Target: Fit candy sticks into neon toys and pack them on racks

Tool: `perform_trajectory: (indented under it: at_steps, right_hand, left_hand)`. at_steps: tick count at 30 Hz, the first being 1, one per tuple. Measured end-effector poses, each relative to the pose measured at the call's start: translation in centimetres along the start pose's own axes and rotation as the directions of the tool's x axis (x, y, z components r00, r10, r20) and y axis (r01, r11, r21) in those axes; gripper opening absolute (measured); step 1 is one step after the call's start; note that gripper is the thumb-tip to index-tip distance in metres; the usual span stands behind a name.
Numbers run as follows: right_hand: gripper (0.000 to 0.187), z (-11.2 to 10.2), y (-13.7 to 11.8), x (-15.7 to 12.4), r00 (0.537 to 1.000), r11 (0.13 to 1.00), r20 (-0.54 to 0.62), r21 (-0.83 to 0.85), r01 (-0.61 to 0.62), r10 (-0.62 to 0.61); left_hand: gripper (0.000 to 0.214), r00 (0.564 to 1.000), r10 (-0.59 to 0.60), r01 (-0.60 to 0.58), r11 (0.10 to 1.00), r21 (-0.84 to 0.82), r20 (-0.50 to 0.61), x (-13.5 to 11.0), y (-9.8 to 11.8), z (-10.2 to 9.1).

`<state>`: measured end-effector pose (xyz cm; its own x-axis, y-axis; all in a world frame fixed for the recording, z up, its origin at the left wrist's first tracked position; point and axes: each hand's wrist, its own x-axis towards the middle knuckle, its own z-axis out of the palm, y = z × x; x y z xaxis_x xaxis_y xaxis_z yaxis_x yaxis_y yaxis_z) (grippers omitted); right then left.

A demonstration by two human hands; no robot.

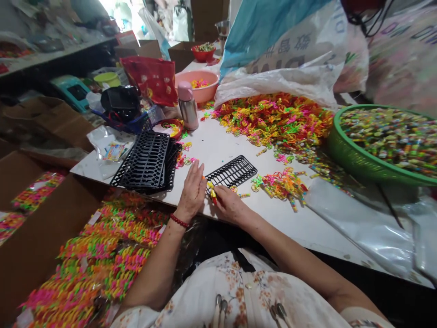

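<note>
**Small toy at the rack's near end**

Your right hand pinched a small yellow-red toy, fingertips clamped. Your left hand lay flat, fingers together, just beside. The black rack sat beyond your fingertips. The toy looked light, stiff, slippery; best gripped mid-body.

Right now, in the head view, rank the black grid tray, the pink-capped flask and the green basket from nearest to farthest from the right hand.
1. Black grid tray: just above the right hand.
2. Pink-capped flask: up and left.
3. Green basket: far right.
</note>
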<state>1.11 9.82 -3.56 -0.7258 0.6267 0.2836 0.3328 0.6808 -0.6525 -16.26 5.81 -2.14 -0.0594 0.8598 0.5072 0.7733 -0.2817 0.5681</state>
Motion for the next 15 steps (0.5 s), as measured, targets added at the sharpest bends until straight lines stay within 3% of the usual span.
perform_trajectory:
  at_steps: [3,6,10,15]
  right_hand:
    - [0.033,-3.2,0.7,-1.5,0.994,1.0,-0.11,-0.015,-0.024,0.022]
    - [0.027,-5.6,2.2,-3.4,0.982,0.969,-0.128,-0.19,-0.161,0.138]
    - [0.018,-5.5,3.0,-4.7,0.971,0.908,-0.078,-0.344,-0.239,0.226]
    - [0.017,-4.8,2.6,-5.1,0.979,0.892,-0.011,-0.411,-0.189,0.203]
  left_hand:
    - [0.049,0.997,-0.005,0.006,1.0,0.013,-0.072,-0.4,0.9,-0.6]
    - [0.046,0.988,0.095,-0.087,0.994,0.071,-0.125,-0.9,2.1,-0.9]
    - [0.039,0.982,0.19,-0.187,0.975,0.12,-0.019,-1.0,3.1,-0.2]
    - [0.019,0.992,0.129,-0.127,0.987,0.097,-0.009,-0.4,2.9,0.7]
